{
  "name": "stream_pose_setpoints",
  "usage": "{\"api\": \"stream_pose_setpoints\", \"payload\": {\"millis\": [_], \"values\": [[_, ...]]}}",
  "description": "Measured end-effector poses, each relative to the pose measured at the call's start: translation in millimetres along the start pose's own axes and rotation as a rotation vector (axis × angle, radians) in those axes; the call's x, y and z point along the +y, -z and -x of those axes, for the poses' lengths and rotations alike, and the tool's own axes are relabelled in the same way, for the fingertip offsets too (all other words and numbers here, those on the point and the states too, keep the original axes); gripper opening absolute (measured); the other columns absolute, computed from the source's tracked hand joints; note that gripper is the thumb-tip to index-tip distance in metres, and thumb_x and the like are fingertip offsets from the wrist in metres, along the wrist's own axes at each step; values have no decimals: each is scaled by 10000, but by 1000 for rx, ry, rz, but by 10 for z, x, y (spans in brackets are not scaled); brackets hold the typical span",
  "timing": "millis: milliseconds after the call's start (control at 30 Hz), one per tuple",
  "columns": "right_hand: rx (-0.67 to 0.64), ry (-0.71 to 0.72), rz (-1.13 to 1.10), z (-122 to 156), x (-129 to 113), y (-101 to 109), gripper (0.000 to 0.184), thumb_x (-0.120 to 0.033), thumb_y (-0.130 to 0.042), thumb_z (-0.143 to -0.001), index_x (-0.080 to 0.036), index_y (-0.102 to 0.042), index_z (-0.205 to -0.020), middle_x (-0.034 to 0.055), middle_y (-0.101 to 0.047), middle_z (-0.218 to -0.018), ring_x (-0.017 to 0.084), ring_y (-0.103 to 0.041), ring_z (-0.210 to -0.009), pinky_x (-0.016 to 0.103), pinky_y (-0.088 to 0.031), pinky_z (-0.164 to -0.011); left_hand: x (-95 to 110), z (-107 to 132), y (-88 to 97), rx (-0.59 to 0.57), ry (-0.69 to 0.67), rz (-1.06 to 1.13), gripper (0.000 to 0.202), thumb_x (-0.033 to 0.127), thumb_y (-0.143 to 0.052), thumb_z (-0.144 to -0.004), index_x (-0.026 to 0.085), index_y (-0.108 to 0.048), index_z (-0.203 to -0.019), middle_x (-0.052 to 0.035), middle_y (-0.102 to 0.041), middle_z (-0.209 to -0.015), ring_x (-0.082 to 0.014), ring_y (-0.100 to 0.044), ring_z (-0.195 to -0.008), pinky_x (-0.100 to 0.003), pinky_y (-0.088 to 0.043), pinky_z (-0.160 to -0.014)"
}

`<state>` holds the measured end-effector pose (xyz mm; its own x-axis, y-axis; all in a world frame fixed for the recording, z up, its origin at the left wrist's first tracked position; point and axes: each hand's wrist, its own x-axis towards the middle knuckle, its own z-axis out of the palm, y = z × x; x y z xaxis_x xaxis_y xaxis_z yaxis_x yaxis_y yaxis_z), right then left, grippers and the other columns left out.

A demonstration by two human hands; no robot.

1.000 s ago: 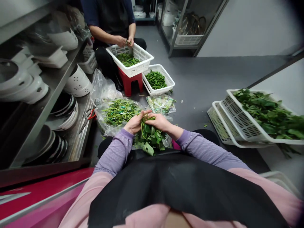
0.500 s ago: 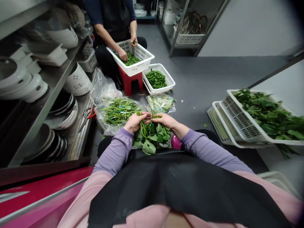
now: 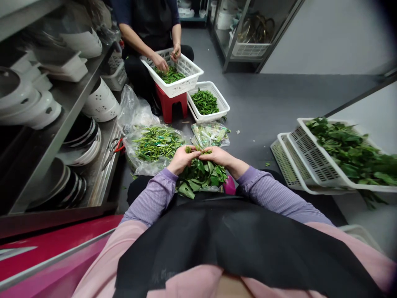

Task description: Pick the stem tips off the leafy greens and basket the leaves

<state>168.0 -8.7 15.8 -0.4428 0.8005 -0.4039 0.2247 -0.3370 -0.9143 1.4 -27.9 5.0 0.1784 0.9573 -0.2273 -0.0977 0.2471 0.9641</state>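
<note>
At the frame's centre, left hand (image 3: 181, 159) and right hand (image 3: 219, 156) pinch stems (image 3: 188, 149) between their fingers, leafy greens (image 3: 206, 174) below seemingly unfinished, the right-side basket (image 3: 322, 162) of leaves apparently done.

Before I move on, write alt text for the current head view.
A person's left hand and right hand, close together, hold leafy greens. Ahead, a co-worker reaches into a white basket of green chilies on a red stool; a plastic bag of green stems lies nearer.

Grey floor (image 3: 257, 99) — red stool (image 3: 168, 104); plastic bag (image 3: 149, 168) of green stems (image 3: 158, 142); pale scraps (image 3: 237, 132)
</note>
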Motion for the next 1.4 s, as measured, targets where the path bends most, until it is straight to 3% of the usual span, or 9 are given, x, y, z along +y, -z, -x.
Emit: {"api": "stream_pose_setpoints", "payload": {"millis": [267,400,533,667,833,1000,1233,1333,1400], "values": [[210,18,-161,1,87,199,217,-237,-675,-577,-149,-668,-775,6,-661,-711,106,-579,-606,230,-455,-614,115,-53,245,62,-69,272,347,350,-750,-580,132,-509,-702,42,-558,-593,5,-300,-309,-177,-289,-320],[96,37,-74,60,123,262,201,-203,-649,-589,-131,-680,-774,-8,-634,-668,70,-514,-527,204,-404,-537,156,-55,280,86,-62,376,379,336,-766,-563,133,-525,-774,51,-556,-600,16,-285,-310,-169,-301,-336],[-79,42,-59,86,132,37,357,-278,-683,-620,-119,-681,-940,0,-636,-663,89,-534,-577,233,-423,-613,120,-63,206,82,-51,379,379,325,-766,-564,130,-540,-797,48,-563,-600,14,-292,-306,-172,-305,-335],[-48,73,-86,20,230,-138,363,-347,-699,-626,-114,-688,-903,13,-650,-699,101,-547,-616,258,-426,-674,77,-59,173,121,-61,357,336,311,-747,-588,129,-528,-766,38,-575,-598,5,-302,-298,-178,-300,-324],[-107,-8,-156,-44,336,-46,269,-359,-674,-645,-147,-678,-810,12,-667,-763,123,-584,-691,270,-436,-739,33,-82,182,300,-156,271,335,320,-741,-581,140,-480,-690,21,-591,-572,-19,-329,-293,-194,-310,-316],[-119,-24,-199,-11,310,-28,174,-321,-600,-659,-155,-624,-706,-8,-624,-678,109,-549,-627,248,-432,-677,9,-51,149,350,-198,179,276,328,-698,-634,148,-497,-691,26,-581,-562,-30,-342,-314,-200,-314,-351],[233,164,-32,-9,286,-9,163,-290,-446,-692,-159,-510,-618,-18,-524,-581,97,-449,-539,231,-371,-565,62,258,-135,249,-610,-346,152,314,-658,-692,164,-636,-689,-31,-632,-695,-120,-571,-680,-240,-448,-669],[316,388,296,73,242,32,160,-281,-437,-694,-160,-521,-632,12,-540,-631,120,-460,-603,257,-380,-637,93,186,-89,395,-490,-151,165,306,-654,-691,151,-597,-692,2,-587,-616,-83,-511,-515,-209,-417,-516],[300,550,558,174,221,107,124,-262,-471,-668,-162,-539,-641,27,-553,-669,130,-457,-635,271,-374,-678,126,43,82,514,-354,50,170,284,-649,-685,147,-549,-702,42,-537,-557,-54,-415,-390,-191,-345,-400]]}}
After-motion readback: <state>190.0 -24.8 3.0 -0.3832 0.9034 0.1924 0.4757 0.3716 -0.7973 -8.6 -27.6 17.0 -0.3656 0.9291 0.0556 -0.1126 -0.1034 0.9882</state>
